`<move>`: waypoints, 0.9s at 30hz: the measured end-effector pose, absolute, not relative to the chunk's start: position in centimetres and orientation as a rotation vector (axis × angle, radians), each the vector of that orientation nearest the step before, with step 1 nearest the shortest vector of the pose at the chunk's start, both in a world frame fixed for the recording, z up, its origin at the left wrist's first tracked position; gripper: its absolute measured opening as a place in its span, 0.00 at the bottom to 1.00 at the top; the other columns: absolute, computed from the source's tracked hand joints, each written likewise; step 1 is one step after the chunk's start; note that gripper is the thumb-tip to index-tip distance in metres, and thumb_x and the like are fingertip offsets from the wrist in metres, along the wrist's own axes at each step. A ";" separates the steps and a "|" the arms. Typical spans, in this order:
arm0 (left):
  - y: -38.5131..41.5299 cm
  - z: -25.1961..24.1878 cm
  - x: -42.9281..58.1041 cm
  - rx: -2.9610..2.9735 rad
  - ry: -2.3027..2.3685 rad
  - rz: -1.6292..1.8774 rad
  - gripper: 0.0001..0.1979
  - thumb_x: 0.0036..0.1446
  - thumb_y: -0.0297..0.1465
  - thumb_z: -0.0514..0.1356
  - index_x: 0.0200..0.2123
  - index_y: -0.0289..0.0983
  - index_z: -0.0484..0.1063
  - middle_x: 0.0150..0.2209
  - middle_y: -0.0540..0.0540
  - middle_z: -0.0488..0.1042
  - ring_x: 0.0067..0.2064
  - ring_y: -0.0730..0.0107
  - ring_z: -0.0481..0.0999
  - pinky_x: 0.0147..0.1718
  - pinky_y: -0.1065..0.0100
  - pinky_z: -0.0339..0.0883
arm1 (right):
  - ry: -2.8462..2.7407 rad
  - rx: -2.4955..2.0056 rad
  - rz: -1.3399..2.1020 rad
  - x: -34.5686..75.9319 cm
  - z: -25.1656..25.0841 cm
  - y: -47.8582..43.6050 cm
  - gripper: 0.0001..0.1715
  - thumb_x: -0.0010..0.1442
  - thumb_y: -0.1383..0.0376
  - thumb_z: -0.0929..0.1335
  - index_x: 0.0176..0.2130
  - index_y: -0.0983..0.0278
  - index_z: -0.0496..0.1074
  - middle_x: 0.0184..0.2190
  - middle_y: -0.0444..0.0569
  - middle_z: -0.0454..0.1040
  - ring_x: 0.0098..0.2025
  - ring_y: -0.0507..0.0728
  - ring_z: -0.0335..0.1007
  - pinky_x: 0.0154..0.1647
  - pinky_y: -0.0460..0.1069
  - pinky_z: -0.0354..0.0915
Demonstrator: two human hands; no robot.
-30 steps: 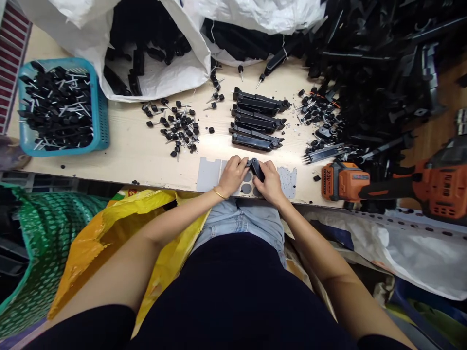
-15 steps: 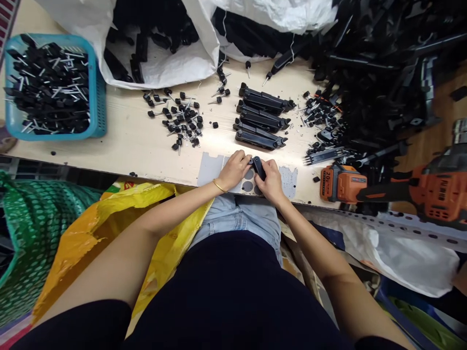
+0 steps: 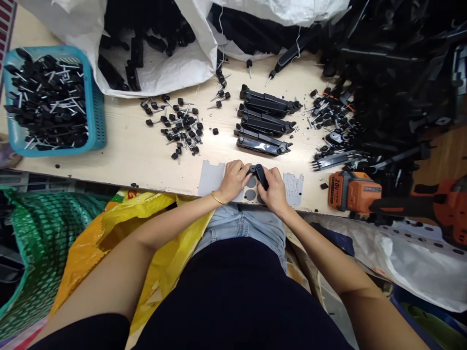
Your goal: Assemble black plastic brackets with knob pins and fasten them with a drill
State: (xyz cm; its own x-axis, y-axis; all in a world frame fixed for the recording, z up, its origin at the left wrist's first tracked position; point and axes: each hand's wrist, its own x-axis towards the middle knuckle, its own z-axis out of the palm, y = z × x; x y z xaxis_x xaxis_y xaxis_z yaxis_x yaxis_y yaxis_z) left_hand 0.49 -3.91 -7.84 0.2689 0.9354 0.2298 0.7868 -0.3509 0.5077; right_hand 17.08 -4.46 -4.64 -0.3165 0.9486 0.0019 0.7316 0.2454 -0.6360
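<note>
Workbench (image 3: 146, 160) front edge: left hand (image 3: 233, 180) and right hand (image 3: 275, 192) tight around black part (image 3: 260, 174), bare wood leftward

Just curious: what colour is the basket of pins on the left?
The plastic mesh basket is light blue, clearest in head view.

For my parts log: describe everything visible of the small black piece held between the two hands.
The black piece is small, elongated and looks like dark, slightly glossy plastic. It sits tilted over a grey plate with round holes at the near edge of the table; whether it rests on the plate cannot be told. The left hand pinches its left end; the right hand grips the other end and hides much of it.
</note>
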 end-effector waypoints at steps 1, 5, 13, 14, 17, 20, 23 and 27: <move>-3.4 -7.8 0.3 2.305 1.484 0.723 0.14 0.65 0.33 0.53 0.48 0.30 0.70 0.34 0.44 0.66 0.39 0.62 0.66 0.41 0.63 0.63 | -2.137 -1.538 0.773 17.1 -4.6 -4.5 0.27 0.57 0.68 0.63 0.56 0.62 0.65 0.36 0.51 0.63 0.39 0.61 0.65 0.41 0.56 0.69; -2.0 -7.7 0.3 2.327 1.419 0.751 0.13 0.66 0.31 0.52 0.47 0.32 0.70 0.35 0.45 0.65 0.39 0.63 0.66 0.40 0.64 0.64 | -2.115 -1.550 0.796 17.3 -4.6 -4.6 0.30 0.57 0.69 0.62 0.58 0.61 0.62 0.36 0.50 0.63 0.40 0.61 0.65 0.41 0.56 0.69; -5.8 -7.3 4.6 2.005 1.785 0.930 0.17 0.67 0.31 0.48 0.55 0.31 0.66 0.33 0.46 0.62 0.37 0.64 0.64 0.39 0.63 0.62 | -2.041 -1.611 0.832 17.0 -4.9 -4.9 0.29 0.57 0.71 0.62 0.59 0.63 0.62 0.36 0.50 0.62 0.38 0.59 0.65 0.41 0.54 0.70; -6.2 -7.3 4.9 1.960 1.830 0.940 0.18 0.67 0.31 0.48 0.56 0.31 0.65 0.33 0.46 0.62 0.37 0.64 0.64 0.40 0.62 0.62 | -2.036 -1.615 0.837 17.0 -4.9 -4.9 0.29 0.58 0.70 0.62 0.59 0.62 0.62 0.36 0.50 0.62 0.38 0.59 0.65 0.40 0.54 0.70; -6.3 -7.2 4.6 1.969 1.801 0.898 0.21 0.67 0.32 0.48 0.60 0.32 0.62 0.34 0.45 0.62 0.37 0.63 0.64 0.40 0.61 0.61 | -2.032 -1.605 0.862 17.0 -4.7 -4.9 0.30 0.59 0.70 0.62 0.60 0.59 0.61 0.36 0.50 0.62 0.38 0.59 0.65 0.38 0.53 0.70; -5.1 -7.1 2.9 2.146 1.571 0.824 0.20 0.66 0.30 0.50 0.58 0.31 0.64 0.34 0.45 0.64 0.37 0.63 0.64 0.39 0.61 0.62 | -2.036 -1.602 0.901 17.2 -4.6 -4.9 0.33 0.57 0.72 0.62 0.61 0.58 0.59 0.36 0.50 0.62 0.39 0.60 0.66 0.38 0.53 0.70; -4.2 -7.2 1.8 2.186 1.472 0.778 0.19 0.64 0.29 0.50 0.56 0.31 0.66 0.33 0.45 0.64 0.36 0.63 0.65 0.39 0.61 0.63 | -2.037 -1.627 0.912 17.4 -4.6 -4.9 0.35 0.56 0.72 0.62 0.62 0.57 0.58 0.36 0.49 0.62 0.40 0.60 0.67 0.38 0.54 0.71; -4.3 -7.4 2.0 2.105 1.572 0.782 0.18 0.64 0.30 0.50 0.56 0.33 0.67 0.33 0.45 0.64 0.37 0.63 0.66 0.40 0.61 0.64 | -2.040 -1.622 0.891 17.2 -4.8 -5.0 0.35 0.56 0.72 0.62 0.61 0.56 0.59 0.37 0.50 0.63 0.39 0.60 0.67 0.38 0.55 0.71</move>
